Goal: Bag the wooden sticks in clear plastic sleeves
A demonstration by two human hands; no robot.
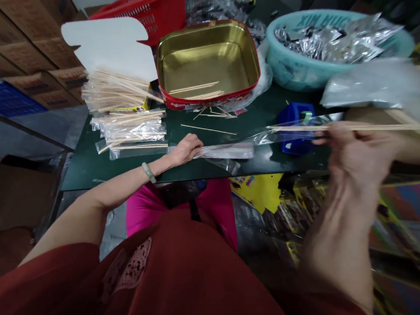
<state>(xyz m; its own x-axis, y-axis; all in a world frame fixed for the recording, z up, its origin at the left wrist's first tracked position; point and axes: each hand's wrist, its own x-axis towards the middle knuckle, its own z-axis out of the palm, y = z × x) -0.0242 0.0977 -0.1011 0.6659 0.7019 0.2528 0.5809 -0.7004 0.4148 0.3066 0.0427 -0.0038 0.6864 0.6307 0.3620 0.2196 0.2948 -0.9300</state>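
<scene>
My left hand [186, 150], a pale green bangle at its wrist, curls its fingers over the left end of a stack of narrow clear plastic sleeves [232, 151] at the table's front edge. Off to the right, my right hand [360, 145] is closed around thin wooden sticks [412, 128], slightly blurred. The sticks' left ends reach over a blue tape dispenser [294, 143], where a clear sleeve is close to them; I cannot tell whether they are inside it. One loose stick [208, 129] lies beyond my left hand. Sleeves filled with sticks [132, 134] are piled on the left.
A red-rimmed tin [208, 60] with a few sticks stands at the back, beside a white open box [110, 43] and a red basket [145, 7]. A turquoise basin [293, 69] holds silvery packets. Cartons [31, 22] are stacked at left; yellow packaging [258, 190] lies below the table.
</scene>
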